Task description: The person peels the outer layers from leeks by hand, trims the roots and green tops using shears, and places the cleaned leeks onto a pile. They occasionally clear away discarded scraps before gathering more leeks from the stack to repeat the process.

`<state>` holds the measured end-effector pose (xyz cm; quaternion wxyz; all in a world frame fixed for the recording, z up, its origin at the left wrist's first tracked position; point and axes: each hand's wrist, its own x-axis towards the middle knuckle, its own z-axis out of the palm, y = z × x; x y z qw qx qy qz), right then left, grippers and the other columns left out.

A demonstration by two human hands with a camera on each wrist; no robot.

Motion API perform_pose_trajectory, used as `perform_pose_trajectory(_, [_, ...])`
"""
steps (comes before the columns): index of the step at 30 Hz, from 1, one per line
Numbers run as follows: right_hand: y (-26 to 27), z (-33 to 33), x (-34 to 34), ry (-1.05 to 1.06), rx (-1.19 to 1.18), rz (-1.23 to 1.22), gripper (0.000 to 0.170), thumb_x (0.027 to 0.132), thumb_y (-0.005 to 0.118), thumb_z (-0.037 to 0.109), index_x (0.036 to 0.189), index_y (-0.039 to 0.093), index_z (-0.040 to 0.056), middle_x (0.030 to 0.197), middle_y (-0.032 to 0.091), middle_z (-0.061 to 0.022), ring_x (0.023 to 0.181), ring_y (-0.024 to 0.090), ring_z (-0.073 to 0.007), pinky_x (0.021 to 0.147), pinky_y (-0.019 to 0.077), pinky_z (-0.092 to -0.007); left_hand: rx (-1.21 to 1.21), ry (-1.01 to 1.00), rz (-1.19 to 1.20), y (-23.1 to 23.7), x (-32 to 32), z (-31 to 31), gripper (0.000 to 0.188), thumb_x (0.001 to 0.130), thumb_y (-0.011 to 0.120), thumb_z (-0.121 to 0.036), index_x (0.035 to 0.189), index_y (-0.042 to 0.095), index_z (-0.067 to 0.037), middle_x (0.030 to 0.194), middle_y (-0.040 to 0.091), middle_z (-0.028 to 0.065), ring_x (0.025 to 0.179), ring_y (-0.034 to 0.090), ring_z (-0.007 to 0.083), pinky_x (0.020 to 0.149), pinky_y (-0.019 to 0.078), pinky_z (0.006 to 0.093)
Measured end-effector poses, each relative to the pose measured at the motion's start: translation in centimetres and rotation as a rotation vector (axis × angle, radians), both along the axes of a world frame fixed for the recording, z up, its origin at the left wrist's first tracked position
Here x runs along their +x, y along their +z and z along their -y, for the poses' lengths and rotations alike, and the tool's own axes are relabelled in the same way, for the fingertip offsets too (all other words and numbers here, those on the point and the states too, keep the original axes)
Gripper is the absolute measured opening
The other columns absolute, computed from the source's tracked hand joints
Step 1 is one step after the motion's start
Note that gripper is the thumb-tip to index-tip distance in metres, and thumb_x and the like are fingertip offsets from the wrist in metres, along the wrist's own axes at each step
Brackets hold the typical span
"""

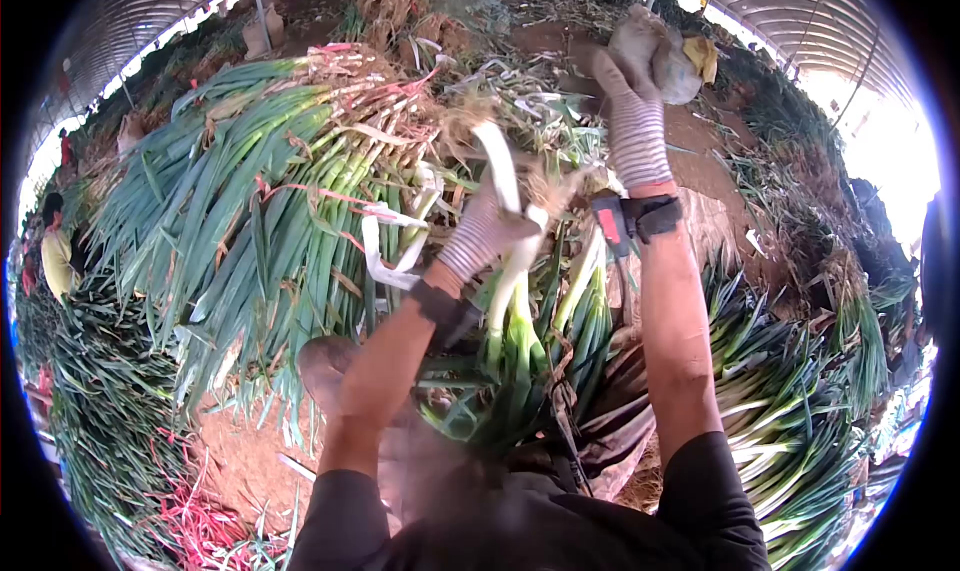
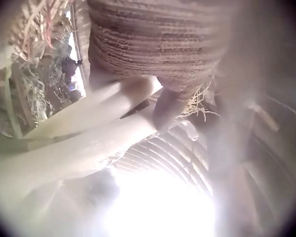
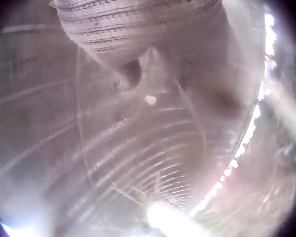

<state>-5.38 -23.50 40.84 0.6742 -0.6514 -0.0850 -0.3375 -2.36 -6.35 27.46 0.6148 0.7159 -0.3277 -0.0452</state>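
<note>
My left hand (image 1: pixel 482 233), in a striped knit glove, grips green onions (image 1: pixel 518 271) by their white stems. Their roots point up and away from me, and the green leaves hang toward my lap. Close up in the left wrist view, the gloved fingers (image 2: pixel 158 44) curl over two pale stems (image 2: pixel 84 150). Off to the right, my gloved right hand (image 1: pixel 636 121) is raised with its thumb apart from the fingers and holds nothing visible. More green onions (image 1: pixel 583 276) lean upright between my arms.
At left lies a big pile of green onions (image 1: pixel 270 161), with white tape (image 1: pixel 385 261) beside it. More lie at lower right (image 1: pixel 780 431). Red ties (image 1: pixel 205 516) are scattered at lower left. A pale sack (image 1: pixel 655 56) sits beyond my right hand. Another person (image 1: pixel 58 256) is at far left.
</note>
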Motion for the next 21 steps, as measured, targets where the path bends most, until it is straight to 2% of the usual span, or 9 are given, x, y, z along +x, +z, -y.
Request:
perform_pose_trajectory(1, [-0.6, 1.3, -0.6, -0.223, -0.208, -0.081, 0.041, 0.09, 0.071, 0.03, 0.113, 0.063, -0.0041, 0.1, 0.07, -0.0112, 0.082, 0.068, -0.0152, 0.068, 0.0541, -0.026, -0.086, -0.069, -0.183, -2.0, 1.6, -0.5, 0.053, 0.073, 0.082, -0.005, 0.114, 0.05, -0.002, 0.097, 0.063, 0.0053, 0.087, 0.063, 0.016, 0.078, 0.0567, 0.0308])
perform_pose_trajectory(3, [-2.6, 0.4, -2.4, -0.203, -0.519, -0.418, 0.045, 0.088, 0.073, 0.037, 0.104, 0.065, -0.005, 0.097, 0.071, -0.0122, 0.085, 0.07, -0.0207, 0.07, 0.0548, -0.0311, -0.273, -0.123, -0.149, -2.6, 2.1, -1.8, 0.049, 0.072, 0.082, -0.005, 0.109, 0.05, -0.003, 0.094, 0.06, 0.0027, 0.084, 0.06, 0.0133, 0.074, 0.055, 0.029])
perform_pose_trajectory(4, [-4.9, -0.2, -2.7, -0.162, -0.689, -0.368, 0.056, 0.085, 0.073, 0.044, 0.107, 0.063, -0.0066, 0.097, 0.071, -0.0152, 0.087, 0.07, -0.0259, 0.074, 0.0549, -0.0345, -0.302, -0.137, -0.114, -3.1, 2.3, -1.4, 0.051, 0.073, 0.082, -0.004, 0.111, 0.048, -0.005, 0.092, 0.057, 0.0006, 0.082, 0.058, 0.0116, 0.072, 0.053, 0.0276])
perform_pose_trajectory(8, [-13.3, -3.0, -2.8, -0.308, -0.88, -0.461, 0.093, 0.079, 0.067, 0.065, 0.126, 0.051, -0.0132, 0.105, 0.065, -0.0315, 0.098, 0.066, -0.0433, 0.087, 0.0525, -0.045, -0.188, -0.131, -0.15, -3.3, 1.4, 0.3, 0.096, 0.061, 0.088, -0.004, 0.139, 0.033, -0.004, 0.108, 0.058, 0.0056, 0.096, 0.06, 0.0173, 0.082, 0.0561, 0.0307])
perform_pose_trajectory(11, [-14.6, -2.9, -3.2, -0.377, -0.695, -0.186, 0.072, 0.088, 0.062, 0.057, 0.108, 0.06, -0.0123, 0.073, 0.065, -0.0244, 0.067, 0.067, -0.0384, 0.062, 0.0533, -0.0447, -0.191, -0.147, -0.054, -2.9, 1.4, -0.1, 0.087, 0.068, 0.084, -0.003, 0.138, 0.032, -0.004, 0.105, 0.059, 0.0062, 0.093, 0.061, 0.0165, 0.08, 0.0563, 0.03])
perform_pose_trajectory(14, [-11.5, -2.0, -4.1, -0.573, -0.952, -0.279, 0.046, 0.091, 0.065, 0.041, 0.09, 0.066, -0.0056, 0.056, 0.058, -0.0191, 0.048, 0.058, -0.0331, 0.049, 0.0477, -0.0418, -0.353, -0.146, -0.148, -2.3, 2.8, -1.1, 0.061, 0.083, 0.072, -0.005, 0.132, 0.035, -0.001, 0.098, 0.061, 0.0088, 0.088, 0.063, 0.0175, 0.074, 0.0571, 0.0305])
perform_pose_trajectory(18, [-6.9, 0.1, -3.1, -0.574, -0.542, 0.03, 0.028, 0.093, 0.063, 0.029, 0.092, 0.069, 0.0021, 0.065, 0.066, -0.0125, 0.058, 0.066, -0.0176, 0.054, 0.0506, -0.0336, -0.506, -0.108, -0.088, 0.9, 6.6, -3.1, 0.045, 0.093, 0.063, -0.009, 0.128, 0.037, 0.001, 0.08, 0.06, 0.0071, 0.066, 0.063, 0.0186, 0.061, 0.056, 0.0306])
perform_pose_trajectory(19, [-5.0, 0.6, -3.1, -0.585, -0.538, -0.013, 0.028, 0.093, 0.063, 0.03, 0.092, 0.069, 0.0026, 0.066, 0.067, -0.0118, 0.058, 0.066, -0.0175, 0.054, 0.0504, -0.0329, -0.599, -0.142, -0.135, 2.2, 6.8, -3.1, 0.043, 0.093, 0.063, -0.009, 0.126, 0.039, 0.001, 0.076, 0.059, 0.0062, 0.063, 0.062, 0.0182, 0.058, 0.0555, 0.0305])
perform_pose_trajectory(21, [-1.8, 1.6, -2.9, -0.643, -0.493, -0.173, 0.03, 0.093, 0.063, 0.03, 0.091, 0.069, 0.0011, 0.066, 0.068, -0.0102, 0.057, 0.064, -0.0148, 0.054, 0.0493, -0.0315, -0.402, -0.028, -0.013, 6.0, 5.5, -3.7, 0.054, 0.087, 0.07, -0.008, 0.129, 0.038, 0.004, 0.076, 0.061, 0.0052, 0.064, 0.063, 0.0172, 0.055, 0.0556, 0.0292])
